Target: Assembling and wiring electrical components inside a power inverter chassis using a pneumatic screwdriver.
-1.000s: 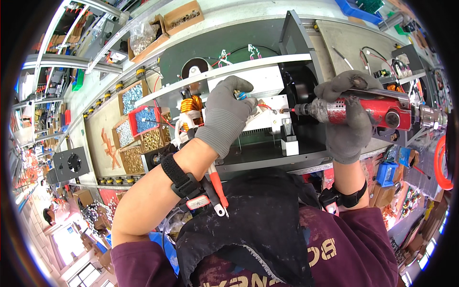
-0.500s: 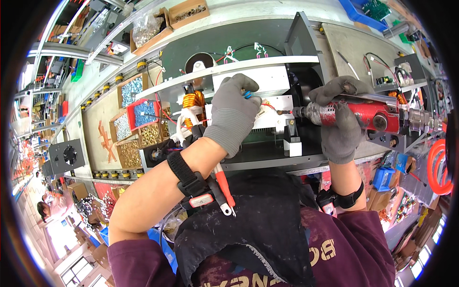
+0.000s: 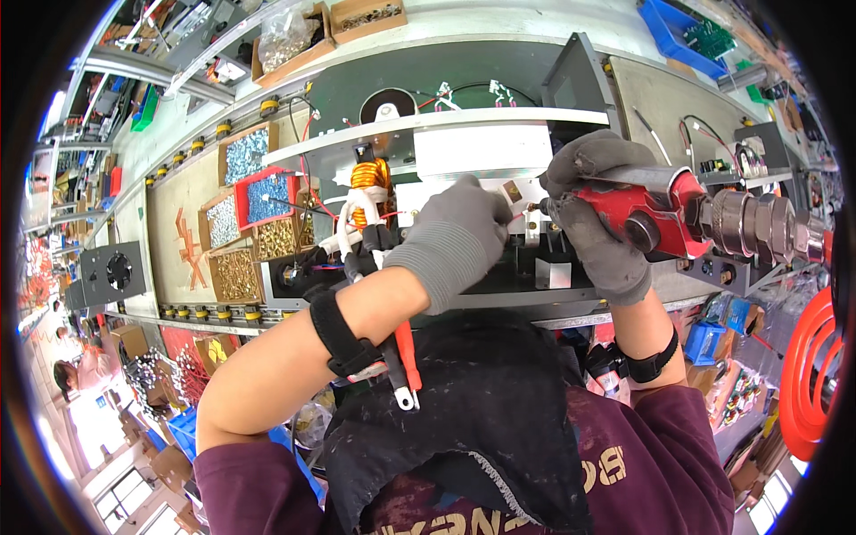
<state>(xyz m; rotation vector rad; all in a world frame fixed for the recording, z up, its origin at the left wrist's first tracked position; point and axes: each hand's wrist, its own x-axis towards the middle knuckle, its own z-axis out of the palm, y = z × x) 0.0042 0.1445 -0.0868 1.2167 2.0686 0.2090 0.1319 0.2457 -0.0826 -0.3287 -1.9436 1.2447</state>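
Left hand [image 3: 459, 236]: in the head view, our forearm slants in from the lower left; the gloved fingers curl downward, and we cannot tell whether they pinch anything.
Right hand [image 3: 599, 214]: our gloved fingers wrap around a red pneumatic screwdriver [image 3: 685, 209], its front end directed toward the left fingertips and hidden partly by our grip.
Metal chassis [image 3: 584, 85]: open, below both sets of fingers.
White block [image 3: 481, 147]: just beyond the left fingers, with a pale crossbar [image 3: 535, 115] past it.
Copper coil [image 3: 369, 176]: left of the left fingers, pale cables around it.
Parts bins [image 3: 267, 198]: farther left of those fingers, filled with small hardware.
Coiled hose [image 3: 794, 401]: orange-red, below and right of the right fingers.
Workbench [image 3: 167, 223]: pale, beneath the chassis and bins.
Room: metal racks [image 3: 125, 67] far beyond the left fingers.
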